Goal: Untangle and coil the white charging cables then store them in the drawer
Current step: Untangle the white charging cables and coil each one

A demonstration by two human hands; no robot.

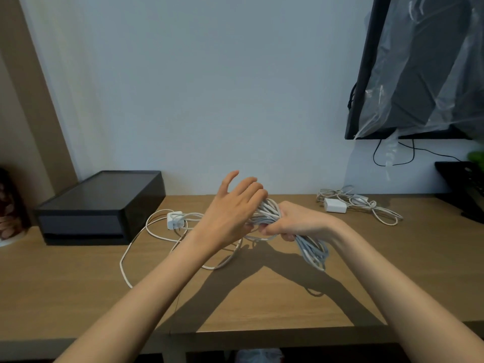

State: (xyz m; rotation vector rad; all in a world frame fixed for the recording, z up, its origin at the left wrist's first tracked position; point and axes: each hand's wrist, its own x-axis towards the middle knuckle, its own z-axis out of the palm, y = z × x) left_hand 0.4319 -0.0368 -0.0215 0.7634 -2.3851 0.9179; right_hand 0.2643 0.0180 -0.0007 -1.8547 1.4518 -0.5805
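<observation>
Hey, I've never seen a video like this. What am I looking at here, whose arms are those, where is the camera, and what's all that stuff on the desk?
There is no machine here. A person wears one camera on the head, looking forward and down, so the two arms are their own. The right hand grips a coiled bundle of white cable, and the left hand curls its fingers over the bundle's top. On the wooden desk lies a loose white cable with its white charger plug. Farther back on the right is a second tangled cable with a white adapter. The black drawer box sits at the back left.
</observation>
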